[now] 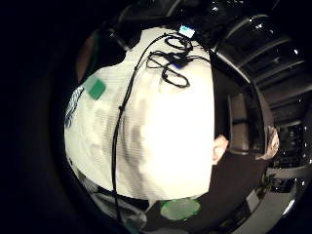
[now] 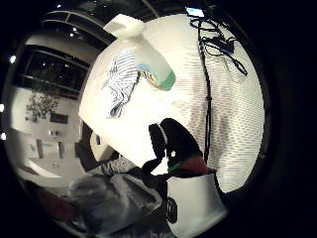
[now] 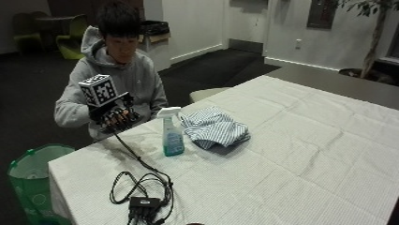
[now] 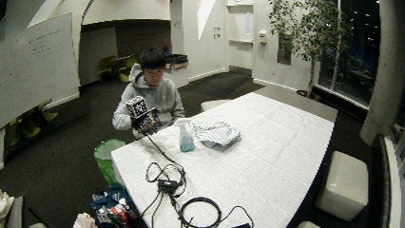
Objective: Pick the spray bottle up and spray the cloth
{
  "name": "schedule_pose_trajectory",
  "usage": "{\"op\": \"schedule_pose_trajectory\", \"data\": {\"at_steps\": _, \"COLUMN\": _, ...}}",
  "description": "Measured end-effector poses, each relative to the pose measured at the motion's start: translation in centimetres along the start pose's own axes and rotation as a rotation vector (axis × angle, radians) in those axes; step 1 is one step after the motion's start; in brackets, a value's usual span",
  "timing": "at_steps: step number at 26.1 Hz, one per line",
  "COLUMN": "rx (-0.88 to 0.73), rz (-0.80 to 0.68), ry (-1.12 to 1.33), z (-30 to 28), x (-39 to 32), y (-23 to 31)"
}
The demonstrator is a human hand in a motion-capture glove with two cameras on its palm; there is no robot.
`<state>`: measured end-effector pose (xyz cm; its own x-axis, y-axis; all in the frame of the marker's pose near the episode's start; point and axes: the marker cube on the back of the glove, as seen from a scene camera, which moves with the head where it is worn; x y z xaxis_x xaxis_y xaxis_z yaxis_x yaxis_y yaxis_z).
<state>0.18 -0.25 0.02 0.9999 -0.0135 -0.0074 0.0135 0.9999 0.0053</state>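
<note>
Spray bottle (image 3: 172,132) upright, nozzle toward right hand (image 3: 116,117); fingers loosely curled, holding nothing.

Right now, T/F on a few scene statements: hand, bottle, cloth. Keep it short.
1. The gloved right hand grips the spray bottle. False: it is raised near the table edge, apart from the bottle, holding nothing.
2. The spray bottle stands upright on the table. True.
3. The striped cloth lies beside the bottle, on the side away from the hand. True.
4. The cloth hangs over the table's edge. False: it lies bunched on the tabletop.
5. A green bin stands on the floor by the table's corner. True.
</note>
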Motion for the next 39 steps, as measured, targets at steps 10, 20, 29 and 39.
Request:
{"op": "schedule_pose_trajectory", "data": {"at_steps": 10, "rx": 0.0, "rz": -0.008, "ry": 0.016, "z": -0.1, "x": -0.1, "y": -0.2}}
{"op": "schedule_pose_trajectory", "data": {"at_steps": 20, "rx": -0.027, "rz": 0.01, "ry": -0.003, "z": 0.3, "x": 0.5, "y": -0.8}}
{"op": "schedule_pose_trajectory", "data": {"at_steps": 29, "rx": 0.011, "rz": -0.021, "ry": -0.203, "z": 2.0, "x": 0.2, "y": -2.0}}
{"op": "schedule_pose_trajectory", "data": {"at_steps": 39, "rx": 0.075, "rz": -0.031, "ry": -0.375, "z": 3.2, "x": -0.9, "y": -3.9}}
